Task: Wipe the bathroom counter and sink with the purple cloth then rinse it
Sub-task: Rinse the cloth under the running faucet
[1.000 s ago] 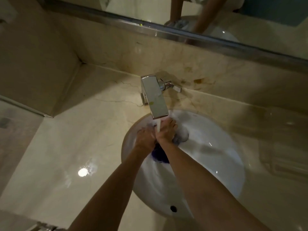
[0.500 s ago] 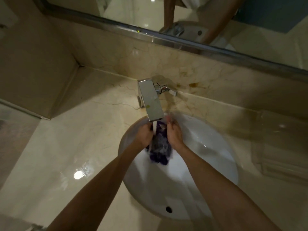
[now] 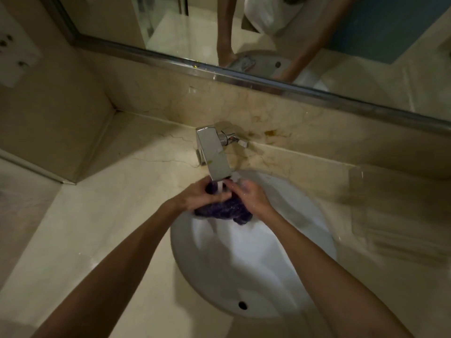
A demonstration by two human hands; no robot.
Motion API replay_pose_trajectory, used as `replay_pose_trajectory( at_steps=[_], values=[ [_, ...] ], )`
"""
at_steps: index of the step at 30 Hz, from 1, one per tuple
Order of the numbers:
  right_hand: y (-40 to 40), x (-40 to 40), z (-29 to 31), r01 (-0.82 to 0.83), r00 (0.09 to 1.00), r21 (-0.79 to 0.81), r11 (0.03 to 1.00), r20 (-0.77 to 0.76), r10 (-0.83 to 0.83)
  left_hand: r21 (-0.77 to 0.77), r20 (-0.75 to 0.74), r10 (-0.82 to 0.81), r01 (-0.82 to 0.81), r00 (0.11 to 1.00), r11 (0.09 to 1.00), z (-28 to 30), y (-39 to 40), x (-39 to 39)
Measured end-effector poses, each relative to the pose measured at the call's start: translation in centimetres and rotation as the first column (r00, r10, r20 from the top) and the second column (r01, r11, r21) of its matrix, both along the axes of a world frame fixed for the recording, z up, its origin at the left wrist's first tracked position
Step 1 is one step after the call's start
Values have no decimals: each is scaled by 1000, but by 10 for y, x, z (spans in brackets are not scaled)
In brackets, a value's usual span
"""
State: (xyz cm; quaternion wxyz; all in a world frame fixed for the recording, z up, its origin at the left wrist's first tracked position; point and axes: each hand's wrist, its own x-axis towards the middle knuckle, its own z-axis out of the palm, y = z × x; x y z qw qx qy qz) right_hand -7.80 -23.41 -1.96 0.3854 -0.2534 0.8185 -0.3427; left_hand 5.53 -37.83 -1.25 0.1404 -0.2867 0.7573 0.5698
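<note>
The purple cloth (image 3: 223,211) is bunched up and wet, held over the far end of the white oval sink (image 3: 256,272). My left hand (image 3: 195,197) grips its left side and my right hand (image 3: 251,197) grips its right side. Both hands sit directly under the spout of the square chrome tap (image 3: 213,156). A thin stream of water (image 3: 220,187) runs from the spout onto the cloth between my hands. The beige marble counter (image 3: 105,228) surrounds the sink.
A mirror (image 3: 244,32) with a metal frame runs along the back wall above a marble backsplash (image 3: 292,115). A side wall (image 3: 48,106) closes the counter's left end. A clear tray (image 3: 400,211) sits on the counter at the right. The overflow hole (image 3: 242,305) is at the sink's near rim.
The cloth hung lengthwise between my hands half a second ago; now it is bunched crosswise lower under them. The view has tilted up, showing more of the mirror.
</note>
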Motion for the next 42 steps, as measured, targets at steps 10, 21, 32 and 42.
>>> replay_pose_trajectory(
  at_steps=[10, 21, 32, 42],
  values=[
    [34, -46, 21, -365, 880, 147, 919, 378, 289, -59, -195, -79, 69, 978, 996, -19, -3, 17],
    [30, -31, 23, 8, 899, -18, 1000, 438, 1, 397, -77, 302, -249, 950, 883, -15, 9, 33],
    [1, -10, 13, 39, 962, 142, 989, 262, -76, 10, -180, 390, -395, 903, 919, -3, 23, 14],
    [34, -14, 19, 36, 998, -182, 983, 48, -28, 106, -147, 449, -437, 881, 893, 8, 8, 12]
  ],
)
